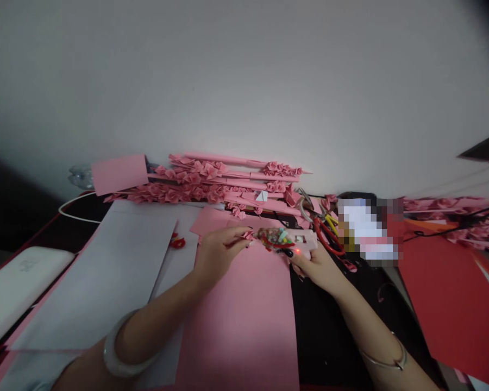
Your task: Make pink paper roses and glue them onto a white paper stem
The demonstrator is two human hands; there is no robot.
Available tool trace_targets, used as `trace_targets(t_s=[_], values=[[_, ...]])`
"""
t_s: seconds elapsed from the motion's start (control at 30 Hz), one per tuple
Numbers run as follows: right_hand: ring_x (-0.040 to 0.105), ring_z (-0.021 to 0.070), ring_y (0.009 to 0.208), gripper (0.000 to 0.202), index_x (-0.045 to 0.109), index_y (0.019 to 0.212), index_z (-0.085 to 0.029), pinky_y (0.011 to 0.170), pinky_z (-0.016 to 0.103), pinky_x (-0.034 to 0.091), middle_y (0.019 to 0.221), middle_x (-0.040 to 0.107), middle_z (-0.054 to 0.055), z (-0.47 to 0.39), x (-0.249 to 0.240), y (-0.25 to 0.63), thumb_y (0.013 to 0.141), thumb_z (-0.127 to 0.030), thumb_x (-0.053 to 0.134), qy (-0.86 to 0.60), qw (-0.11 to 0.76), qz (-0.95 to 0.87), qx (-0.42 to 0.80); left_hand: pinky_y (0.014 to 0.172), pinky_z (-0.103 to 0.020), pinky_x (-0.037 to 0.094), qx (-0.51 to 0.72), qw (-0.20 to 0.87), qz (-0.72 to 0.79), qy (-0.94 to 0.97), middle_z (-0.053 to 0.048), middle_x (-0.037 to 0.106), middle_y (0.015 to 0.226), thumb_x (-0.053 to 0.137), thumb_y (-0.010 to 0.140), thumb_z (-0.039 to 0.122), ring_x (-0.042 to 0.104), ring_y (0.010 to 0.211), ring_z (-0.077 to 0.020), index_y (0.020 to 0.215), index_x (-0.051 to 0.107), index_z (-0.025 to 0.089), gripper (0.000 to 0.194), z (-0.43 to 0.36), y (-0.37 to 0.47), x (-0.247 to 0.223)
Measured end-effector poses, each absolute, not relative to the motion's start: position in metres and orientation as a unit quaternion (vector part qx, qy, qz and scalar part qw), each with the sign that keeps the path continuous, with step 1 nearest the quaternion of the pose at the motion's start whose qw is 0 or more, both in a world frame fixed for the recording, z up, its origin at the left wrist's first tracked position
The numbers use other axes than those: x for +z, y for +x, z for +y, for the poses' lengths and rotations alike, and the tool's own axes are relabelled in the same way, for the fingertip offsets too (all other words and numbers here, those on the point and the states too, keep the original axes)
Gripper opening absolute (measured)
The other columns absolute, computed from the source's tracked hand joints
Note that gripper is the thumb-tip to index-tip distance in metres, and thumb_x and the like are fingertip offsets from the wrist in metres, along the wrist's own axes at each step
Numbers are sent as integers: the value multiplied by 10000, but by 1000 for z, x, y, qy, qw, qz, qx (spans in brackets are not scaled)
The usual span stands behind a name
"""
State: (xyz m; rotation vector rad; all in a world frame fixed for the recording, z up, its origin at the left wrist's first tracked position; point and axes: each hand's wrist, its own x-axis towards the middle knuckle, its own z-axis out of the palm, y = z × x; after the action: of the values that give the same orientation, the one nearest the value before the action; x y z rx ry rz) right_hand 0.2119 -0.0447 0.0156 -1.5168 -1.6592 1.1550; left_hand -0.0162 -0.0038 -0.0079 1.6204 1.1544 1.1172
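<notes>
My left hand [218, 252] is closed, pinching a small pink folded-paper flower [248, 235] between thumb and fingertips. My right hand [320, 266] is wrapped round a small pale-pink glue gun [305, 239]. Colourful trinkets cover the front of the glue gun, and a red light glows on its side near my thumb. Its front end points left and is close to the paper flower; whether they touch I cannot tell. Both hands are above a large sheet of pink paper [240, 315] on the dark tabletop.
Pink paper flowers on long stems [195, 184] are piled along the wall. Red-handled pliers [328, 236] lie right of my hands, near a blurred-out phone-like object [367, 228]. White sheets [98, 282] and a white case [24, 288] are left; red paper [452, 293] is right.
</notes>
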Motion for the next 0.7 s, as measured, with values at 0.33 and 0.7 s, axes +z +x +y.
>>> trace_targets(t_s=[0.33, 0.7], values=[[385, 79, 375, 249, 541, 725, -150, 385, 200, 300, 438, 449, -51, -45, 15, 212, 849, -365, 526, -563, 305, -637, 429, 740, -268, 536, 453, 418, 457, 641, -4, 752, 862, 685, 753, 238, 698, 785, -185, 918, 732, 249, 172, -4, -16, -9], [374, 73, 421, 224, 612, 867, -130, 390, 190, 310, 528, 456, -47, -43, 15, 212, 796, -342, 608, -561, 323, -631, 427, 744, -246, 532, 451, 423, 452, 642, -9, 750, 848, 677, 756, 203, 690, 767, -164, 912, 726, 208, 164, -3, -16, -10]])
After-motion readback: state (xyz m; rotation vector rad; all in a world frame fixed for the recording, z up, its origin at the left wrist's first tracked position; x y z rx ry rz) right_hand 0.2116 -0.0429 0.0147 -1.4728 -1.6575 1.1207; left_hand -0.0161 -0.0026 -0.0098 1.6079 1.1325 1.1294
